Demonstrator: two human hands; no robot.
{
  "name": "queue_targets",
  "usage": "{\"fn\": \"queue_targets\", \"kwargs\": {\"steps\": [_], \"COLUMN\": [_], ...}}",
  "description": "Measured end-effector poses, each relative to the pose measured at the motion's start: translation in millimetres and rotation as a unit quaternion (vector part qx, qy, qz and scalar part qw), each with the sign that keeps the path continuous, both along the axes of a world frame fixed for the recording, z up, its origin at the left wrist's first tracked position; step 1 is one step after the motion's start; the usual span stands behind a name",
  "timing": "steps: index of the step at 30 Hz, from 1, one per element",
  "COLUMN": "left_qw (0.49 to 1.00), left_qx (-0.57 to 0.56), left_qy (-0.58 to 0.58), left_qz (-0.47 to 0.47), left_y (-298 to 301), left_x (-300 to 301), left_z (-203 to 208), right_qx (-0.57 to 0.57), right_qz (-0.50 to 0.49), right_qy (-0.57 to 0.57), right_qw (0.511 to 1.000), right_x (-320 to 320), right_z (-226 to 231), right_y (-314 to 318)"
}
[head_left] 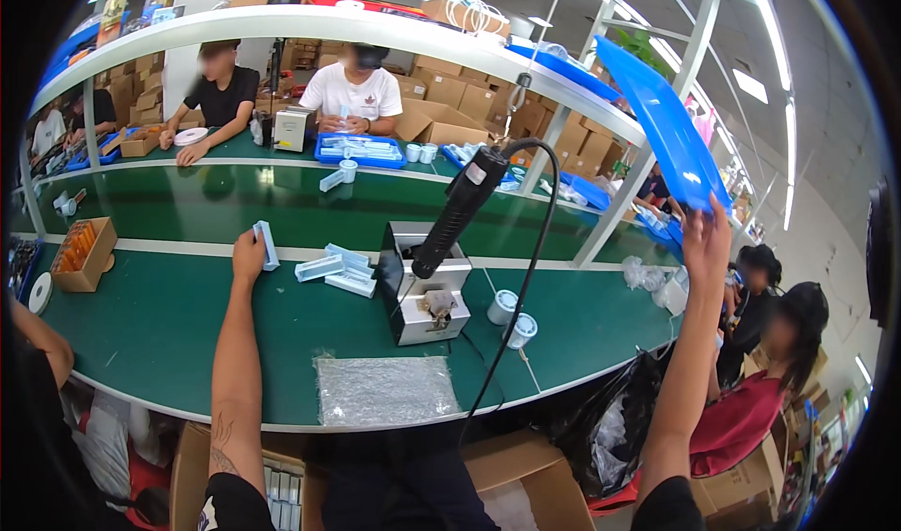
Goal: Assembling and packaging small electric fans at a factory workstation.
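Observation:
On the left of the green workbench, my left hand (248,256) is closed around a small light-blue and white box (268,246), which stands upright. Several similar boxes (349,270) lie in a loose heap just to its right. High on the right, my right hand (706,240) grips the lower end of a shallow blue plastic tray (664,123), raised and tilted beside the overhead shelf. A black electric screwdriver (460,207) hangs over a silver and black bench machine (427,292) between my arms.
Two white cylindrical parts (511,319) stand right of the machine. A clear plastic sheet or bag (386,390) lies at the bench's front edge. At left sits a carton of orange items (84,257). Co-workers (355,90) sit across the bench. Open cartons (526,470) stand below.

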State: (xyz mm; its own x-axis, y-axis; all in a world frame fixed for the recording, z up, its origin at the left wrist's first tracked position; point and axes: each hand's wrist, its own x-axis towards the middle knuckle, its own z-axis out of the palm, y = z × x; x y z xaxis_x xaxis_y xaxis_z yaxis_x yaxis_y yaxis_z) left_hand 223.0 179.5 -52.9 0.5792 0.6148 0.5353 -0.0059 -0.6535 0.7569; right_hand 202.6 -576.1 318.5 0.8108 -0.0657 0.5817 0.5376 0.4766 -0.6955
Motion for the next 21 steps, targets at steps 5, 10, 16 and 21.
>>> {"fn": "queue_targets", "kwargs": {"steps": [5, 10, 16, 21], "left_qw": [0.999, 0.999, 0.996, 0.987], "left_qx": [-0.011, -0.016, -0.077, -0.145], "left_qy": [0.034, 0.044, -0.028, -0.053], "left_qz": [0.003, 0.003, -0.03, -0.052], "left_y": [3, 1, 20, 17], "left_x": [-7, -4, 6, -1], "left_z": [2, 4, -15, -12], "right_qx": [-0.011, -0.026, -0.004, -0.007], "right_qz": [0.091, 0.048, 0.049, 0.013], "right_qy": [0.009, 0.023, 0.06, 0.078], "right_qw": [0.996, 0.998, 0.997, 0.997], "right_x": [78, 144, 225, 273], "right_z": [59, 97, 145, 166], "right_y": [51, 96, 135, 176]}}
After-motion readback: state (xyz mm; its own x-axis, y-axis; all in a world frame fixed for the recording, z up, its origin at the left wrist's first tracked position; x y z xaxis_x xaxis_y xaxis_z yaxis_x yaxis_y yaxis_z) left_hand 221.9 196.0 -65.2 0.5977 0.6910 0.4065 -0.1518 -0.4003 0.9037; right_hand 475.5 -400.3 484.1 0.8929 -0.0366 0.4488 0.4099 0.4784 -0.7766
